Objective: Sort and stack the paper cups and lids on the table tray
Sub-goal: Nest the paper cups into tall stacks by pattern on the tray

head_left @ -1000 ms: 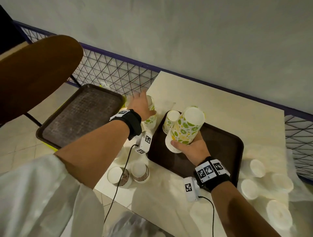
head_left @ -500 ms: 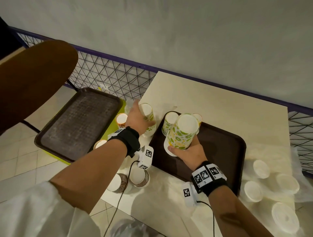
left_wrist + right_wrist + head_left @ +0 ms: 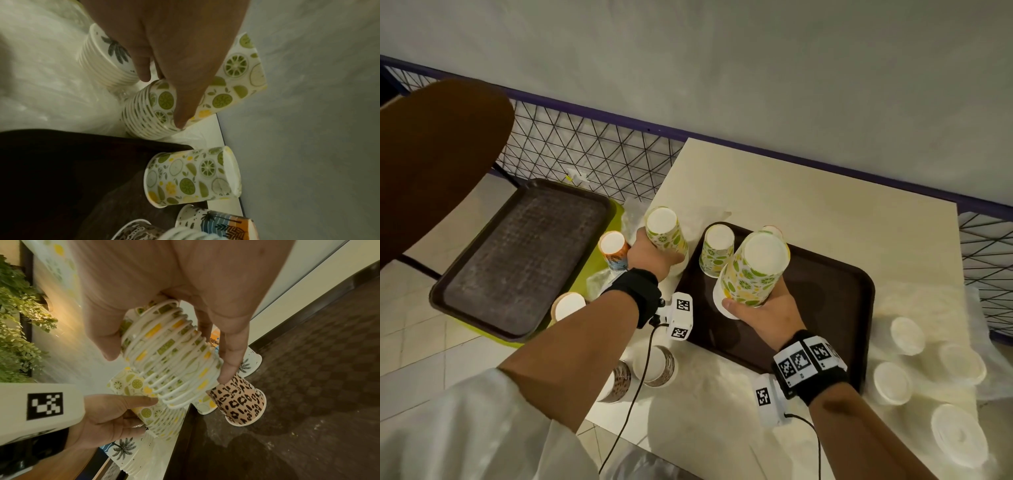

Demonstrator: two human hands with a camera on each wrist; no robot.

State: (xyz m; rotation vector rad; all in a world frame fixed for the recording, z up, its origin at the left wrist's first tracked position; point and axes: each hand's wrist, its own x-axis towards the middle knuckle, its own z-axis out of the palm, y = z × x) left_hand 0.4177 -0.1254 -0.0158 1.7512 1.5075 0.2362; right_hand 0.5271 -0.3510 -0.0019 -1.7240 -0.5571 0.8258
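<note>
My right hand [image 3: 763, 308] grips a tall upside-down stack of lime-print cups [image 3: 755, 270] above the brown tray [image 3: 835, 301] on the table; its many rims [image 3: 174, 356] show between my thumb and fingers. My left hand [image 3: 650, 255] grips a second stack of lime-print cups [image 3: 664, 231] just left of the tray, seen nested in the left wrist view [image 3: 156, 107]. One lime-print cup [image 3: 717, 250] stands upside down on the tray, with a leopard-print cup [image 3: 239, 402] near it.
White lids [image 3: 905, 334] lie in plastic wrap at the table's right. Two dark-patterned cups [image 3: 654, 365] stand at the near left edge. A palm-print stack [image 3: 107, 56] and an orange-blue cup [image 3: 613, 250] sit left of the tray. A second brown tray [image 3: 517, 260] rests on a chair.
My left hand has drawn back toward me with its lime-print stack lifted clear. The right hand's stack stays tilted over the tray, barely moved.
</note>
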